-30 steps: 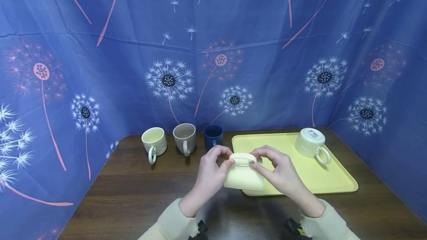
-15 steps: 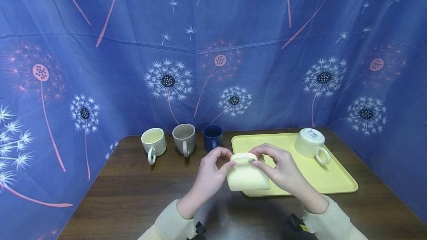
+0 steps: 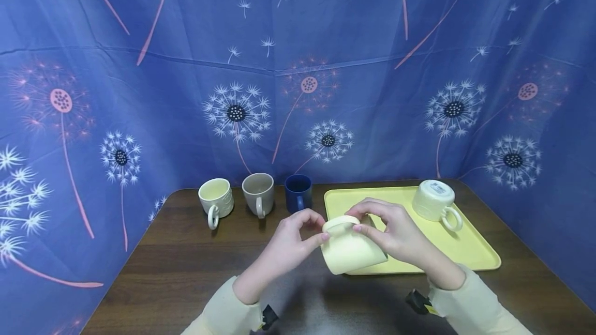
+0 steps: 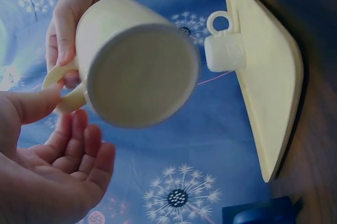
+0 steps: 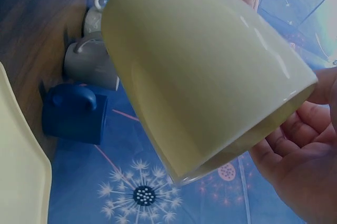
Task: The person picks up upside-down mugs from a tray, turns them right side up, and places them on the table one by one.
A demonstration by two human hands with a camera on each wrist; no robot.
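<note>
A pale yellow mug (image 3: pixel 349 252) is held tilted on its side above the table, its handle (image 4: pixel 73 97) turned up toward the head camera. From the left, my left hand (image 3: pixel 288 247) pinches the handle between thumb and fingers. My right hand (image 3: pixel 398 231) grips the handle's other side, thumb in front. In the left wrist view one round end of the mug faces the camera, and my right hand (image 4: pixel 68 29) shows beyond it. The mug's smooth side (image 5: pixel 205 66) fills much of the right wrist view, above my right hand (image 5: pixel 305 171).
A yellow tray (image 3: pixel 465 252) lies at the right, an upside-down cream mug (image 3: pixel 430 206) on its far part. Along the back left stand an upright cream mug (image 3: pixel 219 198), a grey mug (image 3: pixel 253 187) and a dark blue mug (image 3: pixel 295 198). A patterned curtain (image 3: pixel 372 92) hangs behind the table.
The yellow mug has turned between my hands: its body has swung right and its left end now dips lower. My wrists have spread slightly apart. The mugs on the table and tray stay put.
</note>
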